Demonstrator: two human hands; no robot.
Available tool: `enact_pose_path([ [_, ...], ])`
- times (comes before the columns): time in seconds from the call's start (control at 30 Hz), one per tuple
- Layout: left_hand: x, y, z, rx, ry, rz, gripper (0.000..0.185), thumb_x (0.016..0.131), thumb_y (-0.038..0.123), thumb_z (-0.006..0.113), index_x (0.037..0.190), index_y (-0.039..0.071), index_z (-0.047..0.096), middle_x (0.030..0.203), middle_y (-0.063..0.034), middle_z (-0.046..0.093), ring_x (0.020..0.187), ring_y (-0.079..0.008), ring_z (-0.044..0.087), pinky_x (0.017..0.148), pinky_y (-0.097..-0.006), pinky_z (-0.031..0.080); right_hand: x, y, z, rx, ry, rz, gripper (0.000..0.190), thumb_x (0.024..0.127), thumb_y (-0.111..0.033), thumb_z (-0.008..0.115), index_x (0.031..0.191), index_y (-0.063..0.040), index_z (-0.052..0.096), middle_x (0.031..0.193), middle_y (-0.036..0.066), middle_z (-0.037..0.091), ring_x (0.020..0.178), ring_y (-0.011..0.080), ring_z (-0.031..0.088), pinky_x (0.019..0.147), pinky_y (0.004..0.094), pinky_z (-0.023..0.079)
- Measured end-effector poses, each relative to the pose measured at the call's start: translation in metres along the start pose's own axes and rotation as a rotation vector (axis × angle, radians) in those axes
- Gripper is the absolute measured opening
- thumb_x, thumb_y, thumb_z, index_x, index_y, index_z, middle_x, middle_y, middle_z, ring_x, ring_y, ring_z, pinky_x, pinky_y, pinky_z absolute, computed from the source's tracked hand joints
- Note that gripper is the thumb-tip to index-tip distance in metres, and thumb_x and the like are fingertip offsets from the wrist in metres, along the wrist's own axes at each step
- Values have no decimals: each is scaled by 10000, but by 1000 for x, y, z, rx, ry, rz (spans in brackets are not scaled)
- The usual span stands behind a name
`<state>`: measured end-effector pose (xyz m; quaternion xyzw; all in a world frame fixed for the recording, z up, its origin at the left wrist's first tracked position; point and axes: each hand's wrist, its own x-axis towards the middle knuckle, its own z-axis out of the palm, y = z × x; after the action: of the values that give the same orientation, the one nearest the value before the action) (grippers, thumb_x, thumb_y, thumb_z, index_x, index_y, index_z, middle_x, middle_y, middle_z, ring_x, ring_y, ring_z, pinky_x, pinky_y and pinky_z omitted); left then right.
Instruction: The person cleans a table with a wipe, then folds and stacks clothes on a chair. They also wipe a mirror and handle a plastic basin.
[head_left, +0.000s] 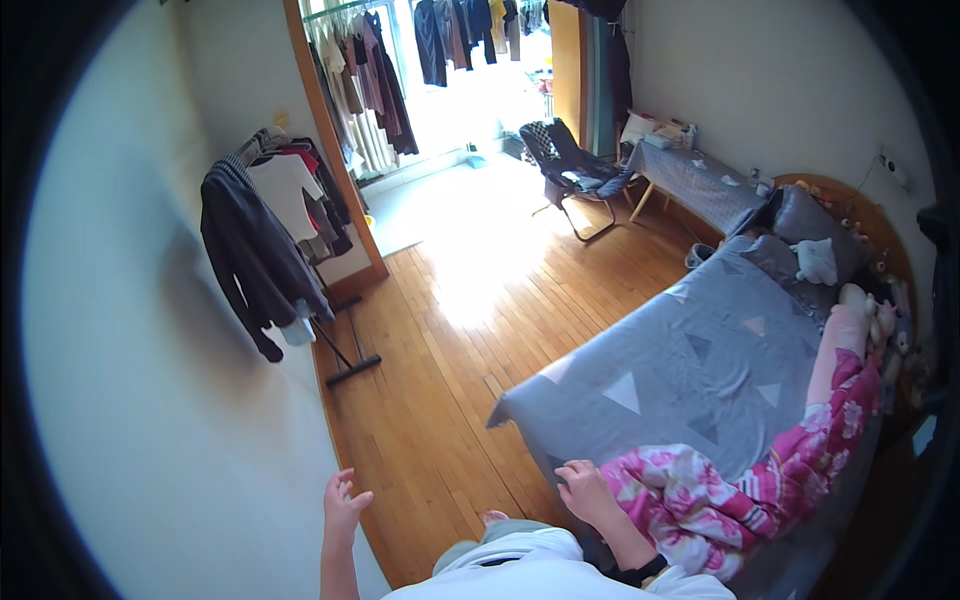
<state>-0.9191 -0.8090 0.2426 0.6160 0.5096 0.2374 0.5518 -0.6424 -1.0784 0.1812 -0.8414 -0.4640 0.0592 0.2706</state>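
My left hand is raised at the lower left beside the white wall, fingers apart and curved, with nothing in it. Further right, my right hand hovers near the foot corner of the bed, its fingers loosely bent and holding nothing that shows; a dark band circles that wrist. Close to it lies a crumpled pink and white floral quilt, which runs along the far right side of the bed. A grey sheet with triangle patterns covers the mattress.
A rack of clothes stands against the left wall, its black foot on the wooden floor. Ahead are a folding chair and a cloth-covered low table. Pillows and soft toys line the headboard. Laundry hangs by the bright window.
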Motion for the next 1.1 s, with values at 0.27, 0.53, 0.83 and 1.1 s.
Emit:
enact_pose_path([
  [0.27, 219, 15, 0, 41, 170, -347, 524, 650, 33, 673, 1137, 44, 479, 1218, -149, 445, 1141, -307, 411, 884, -379, 398, 285, -20, 31, 139, 63, -328, 194, 730, -85, 585, 918, -46, 555, 981, 110, 565, 981, 275, 524, 845, 392, 421],
  [0.53, 533, 162, 173, 215, -323, 27, 473, 666, 18, 640, 1116, 43, 498, 1104, -103, 522, 1011, -219, 509, 822, -320, 444, 427, 90, 27, -33, 106, 409, 266, 772, -126, 587, 1028, -55, 587, 1046, 121, 562, 1013, 267, 513, 882, 382, 409],
  [0.83, 688, 312, 501, 443, -1040, 452, 427, 741, 114, 652, 1145, 82, 517, 1179, -62, 543, 1177, -222, 443, 865, -337, 401, 467, 185, 3, 37, 272, 974, 276, 757, -109, 608, 1016, -15, 581, 1004, 137, 575, 991, 299, 518, 856, 382, 427],
  [1.1, 733, 367, 703, 381, -1177, -64, 356, 763, 100, 644, 1104, 52, 558, 1135, -91, 572, 1110, -231, 503, 886, -333, 430, 604, 377, -102, -27, 319, 1053, 260, 785, -127, 608, 1002, 15, 582, 1009, 149, 576, 979, 309, 517, 853, 377, 433],
])
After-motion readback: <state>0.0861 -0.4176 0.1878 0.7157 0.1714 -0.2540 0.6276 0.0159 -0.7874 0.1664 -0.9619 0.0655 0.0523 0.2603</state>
